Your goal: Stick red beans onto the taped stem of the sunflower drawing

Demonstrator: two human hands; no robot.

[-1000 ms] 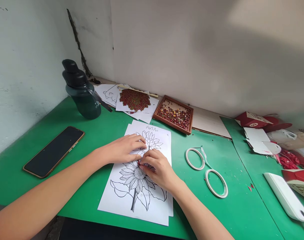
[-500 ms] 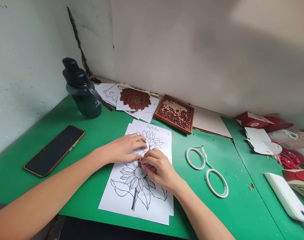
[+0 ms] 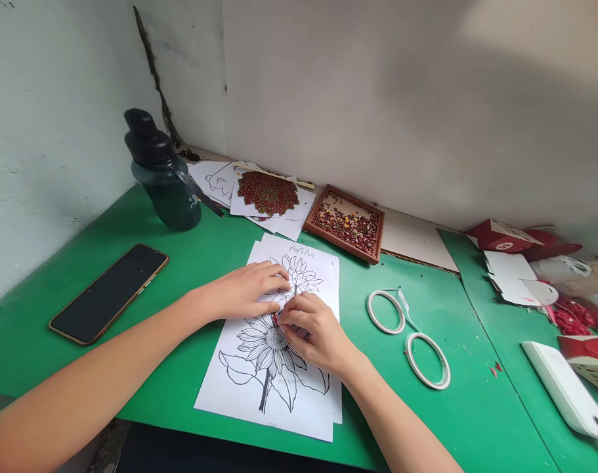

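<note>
Left hand [image 3: 247, 289] flat, fingers spread, pinning sheet [image 3: 279, 341] at desk [image 3: 180, 276] centre. Right hand [image 3: 311, 328] pinched on small red beans [image 3: 275, 319] at flower centre; press gently, keep sheet steady, place beside neighbours.

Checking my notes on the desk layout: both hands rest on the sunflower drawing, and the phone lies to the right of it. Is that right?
Not quite. The head view shows the phone lying left of the sunflower drawing, not right. Both the left hand and right hand do rest on it.

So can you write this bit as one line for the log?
left hand: flat on sunflower drawing | right hand: pinching small red bits at flower centre | tape rings: lying right
</note>
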